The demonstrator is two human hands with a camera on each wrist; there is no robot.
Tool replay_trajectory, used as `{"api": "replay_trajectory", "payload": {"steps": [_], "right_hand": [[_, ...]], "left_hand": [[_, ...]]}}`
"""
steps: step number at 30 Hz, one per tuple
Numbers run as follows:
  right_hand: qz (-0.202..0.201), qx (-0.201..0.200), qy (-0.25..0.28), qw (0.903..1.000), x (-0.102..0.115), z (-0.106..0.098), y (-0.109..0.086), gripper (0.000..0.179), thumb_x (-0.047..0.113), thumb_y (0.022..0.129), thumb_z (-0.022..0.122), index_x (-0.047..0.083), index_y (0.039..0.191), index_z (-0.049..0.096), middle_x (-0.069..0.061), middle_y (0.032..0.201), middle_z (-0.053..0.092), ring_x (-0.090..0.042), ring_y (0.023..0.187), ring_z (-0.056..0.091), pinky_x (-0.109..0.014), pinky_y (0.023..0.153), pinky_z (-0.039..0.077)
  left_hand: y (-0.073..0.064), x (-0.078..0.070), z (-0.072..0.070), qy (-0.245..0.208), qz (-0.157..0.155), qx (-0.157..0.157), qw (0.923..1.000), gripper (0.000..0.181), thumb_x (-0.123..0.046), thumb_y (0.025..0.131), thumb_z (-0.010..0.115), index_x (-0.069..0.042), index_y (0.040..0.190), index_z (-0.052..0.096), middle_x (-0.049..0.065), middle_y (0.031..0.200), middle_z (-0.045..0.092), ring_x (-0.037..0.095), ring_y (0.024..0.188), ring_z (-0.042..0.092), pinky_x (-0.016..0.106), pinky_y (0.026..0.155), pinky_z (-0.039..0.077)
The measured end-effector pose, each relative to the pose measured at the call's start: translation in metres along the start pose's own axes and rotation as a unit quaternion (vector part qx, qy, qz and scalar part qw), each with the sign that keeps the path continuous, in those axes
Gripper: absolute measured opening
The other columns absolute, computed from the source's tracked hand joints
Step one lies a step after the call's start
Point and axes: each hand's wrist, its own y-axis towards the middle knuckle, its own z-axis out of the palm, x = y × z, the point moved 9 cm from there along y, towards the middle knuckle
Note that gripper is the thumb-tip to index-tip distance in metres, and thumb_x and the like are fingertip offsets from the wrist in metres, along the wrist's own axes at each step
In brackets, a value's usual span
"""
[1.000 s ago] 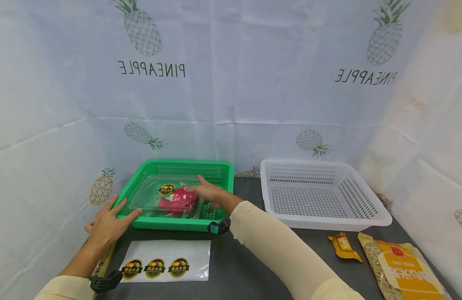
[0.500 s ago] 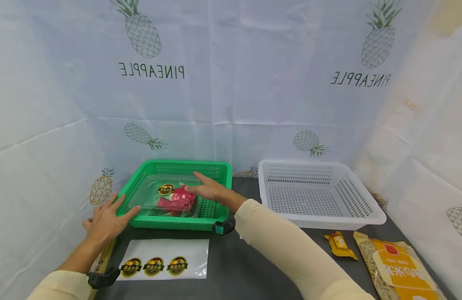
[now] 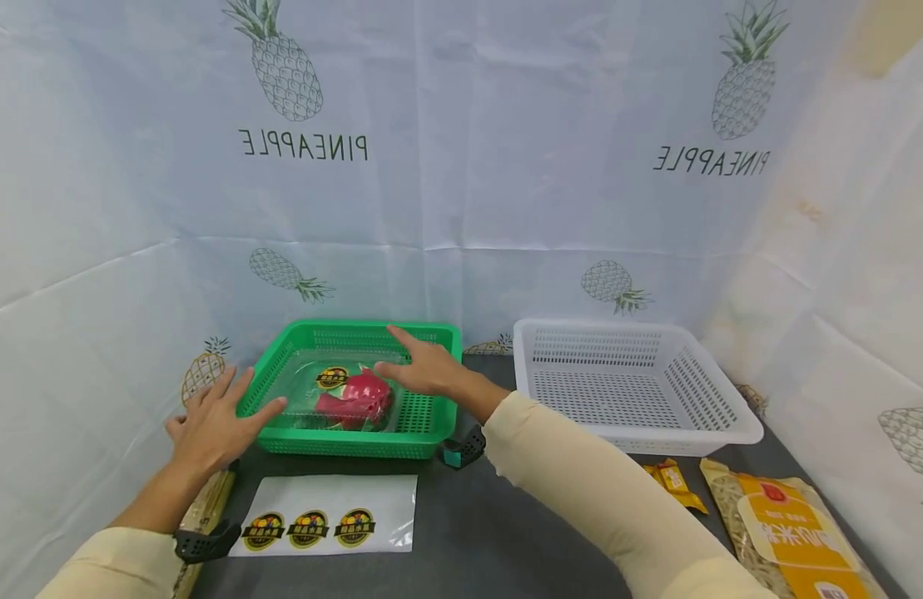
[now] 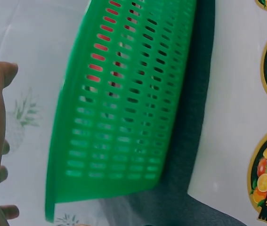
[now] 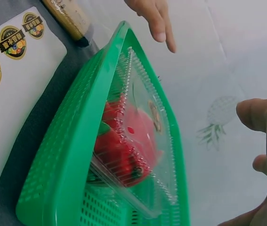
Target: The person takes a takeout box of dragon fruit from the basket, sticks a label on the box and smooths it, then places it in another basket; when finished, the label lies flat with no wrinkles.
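Observation:
A clear plastic clamshell box (image 3: 296, 391) with red dragon fruit (image 5: 128, 141) inside lies in the green basket (image 3: 349, 445). A round fruit label (image 3: 331, 378) is stuck on its lid. My right hand (image 3: 429, 370) hovers over the basket's right part, fingers spread, holding nothing. By the basket's left side is my left hand (image 3: 217, 428), its thumb and fingers apart and nothing held. In the left wrist view, part of that hand shows beside the basket wall, with a gap between.
A sheet with three round labels (image 3: 309, 528) lies before the basket. The white basket (image 3: 641, 445) stands to the right. In front of it lie a small yellow packet (image 3: 677, 484) and an orange-labelled bag (image 3: 794, 532). Another long packet (image 3: 206, 507) lies under the left forearm.
My right hand has lifted and drawn slightly right, away from the clamshell box. My left hand has risen a little from the basket's rim. The box stays in the basket.

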Motion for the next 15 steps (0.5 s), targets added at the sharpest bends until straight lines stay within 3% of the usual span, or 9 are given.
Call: {"api": "replay_trajectory", "payload": {"steps": [5, 11, 15], "right_hand": [[-0.007, -0.015, -0.052, 0.9985, 0.002, -0.012, -0.008, 0.073, 0.056, 0.096, 0.048, 0.033, 0.156, 0.014, -0.014, 0.152, 0.033, -0.038, 0.141, 0.017, -0.061, 0.104, 0.026], [0.003, -0.047, -0.117, 0.9920, 0.001, -0.028, -0.020, 0.073, 0.060, 0.094, 0.045, 0.038, 0.156, 0.013, -0.026, 0.154, 0.018, -0.046, 0.137, 0.022, -0.062, 0.098, 0.032], [0.015, -0.071, -0.147, 0.9865, -0.001, -0.041, -0.031, 0.073, 0.063, 0.093, 0.045, 0.040, 0.155, 0.012, -0.026, 0.154, 0.015, -0.048, 0.136, 0.025, -0.063, 0.094, 0.036]], "left_hand": [[0.002, -0.007, -0.006, 0.017, 0.009, -0.003, 0.9998, 0.090, -0.066, 0.090, 0.047, -0.012, 0.156, 0.016, 0.023, 0.157, 0.009, 0.063, 0.127, 0.013, 0.082, 0.077, 0.011], [0.006, -0.021, -0.014, 0.024, 0.020, -0.008, 0.9995, 0.089, -0.066, 0.091, 0.047, -0.016, 0.157, 0.012, 0.024, 0.157, 0.008, 0.063, 0.129, 0.009, 0.084, 0.080, 0.006], [0.006, -0.032, -0.021, 0.029, 0.028, -0.017, 0.9990, 0.090, -0.066, 0.090, 0.048, -0.018, 0.157, 0.013, 0.023, 0.157, 0.007, 0.061, 0.132, 0.005, 0.082, 0.080, 0.009]]}}
